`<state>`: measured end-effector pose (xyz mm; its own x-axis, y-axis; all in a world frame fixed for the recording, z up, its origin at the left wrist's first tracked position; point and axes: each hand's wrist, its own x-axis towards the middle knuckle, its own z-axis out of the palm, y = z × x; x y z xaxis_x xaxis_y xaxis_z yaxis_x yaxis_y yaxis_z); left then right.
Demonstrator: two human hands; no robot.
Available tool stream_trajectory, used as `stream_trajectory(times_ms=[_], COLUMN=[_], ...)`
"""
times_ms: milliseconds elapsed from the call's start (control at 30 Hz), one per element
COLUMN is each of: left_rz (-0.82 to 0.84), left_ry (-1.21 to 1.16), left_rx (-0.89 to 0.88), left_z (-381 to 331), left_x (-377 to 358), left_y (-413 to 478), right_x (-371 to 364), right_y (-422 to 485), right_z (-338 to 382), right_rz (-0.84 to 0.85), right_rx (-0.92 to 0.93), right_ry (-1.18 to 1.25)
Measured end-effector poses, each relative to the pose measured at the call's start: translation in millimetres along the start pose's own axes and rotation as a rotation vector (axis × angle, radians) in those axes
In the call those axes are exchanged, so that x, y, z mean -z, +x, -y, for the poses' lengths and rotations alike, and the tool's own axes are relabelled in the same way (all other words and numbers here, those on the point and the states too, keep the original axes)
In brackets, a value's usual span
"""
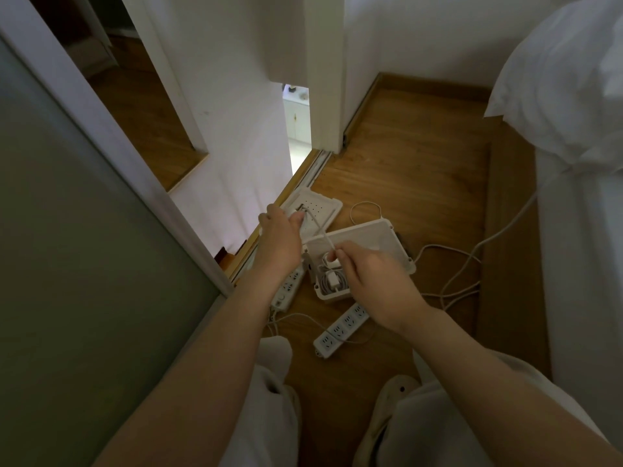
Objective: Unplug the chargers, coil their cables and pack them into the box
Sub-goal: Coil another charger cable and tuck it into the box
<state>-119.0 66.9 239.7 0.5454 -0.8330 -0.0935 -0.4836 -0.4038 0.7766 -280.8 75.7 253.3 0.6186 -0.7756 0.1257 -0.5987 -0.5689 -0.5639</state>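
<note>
White cable (323, 234) taut between both hands (281, 239) (374, 284)

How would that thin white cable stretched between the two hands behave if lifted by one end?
Probably floppy: the thin white cable looks straight only where the left hand and right hand pinch it taut; similar loose white cords on the wooden floor lie in curves. Likely very light, being so thin. It would probably dangle and swing.

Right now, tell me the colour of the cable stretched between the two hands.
White; the cable shows best in the head view.
</note>
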Motion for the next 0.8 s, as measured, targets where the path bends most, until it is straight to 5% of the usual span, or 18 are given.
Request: stream_trajectory(times_ms=[133, 267, 400, 800], left_rz=[0.019, 0.178, 0.279, 0.528], left_ry=[-0.274, -1.011, -1.362, -1.276], left_rx=[0.198, 0.605, 0.680, 0.396], left_z=[-3.6, -14.4, -16.6, -24.9], left_x=[-1.9, 5.1, 6.2, 16.8], left_y=[5.4, 2.3, 2.2, -8.1], right_x=[-8.0, -12.4, -17.5, -10.2], right_y=[0.6, -2.4, -3.2, 10.7], right_z=[3.7, 6.9, 7.6, -25.5], right_rz=[0.051, 0.130, 0.167, 0.330], right_rx=[0.054, 0.136, 0.152, -0.072], right_ry=[-0.023, -0.014, 0.014, 0.192])
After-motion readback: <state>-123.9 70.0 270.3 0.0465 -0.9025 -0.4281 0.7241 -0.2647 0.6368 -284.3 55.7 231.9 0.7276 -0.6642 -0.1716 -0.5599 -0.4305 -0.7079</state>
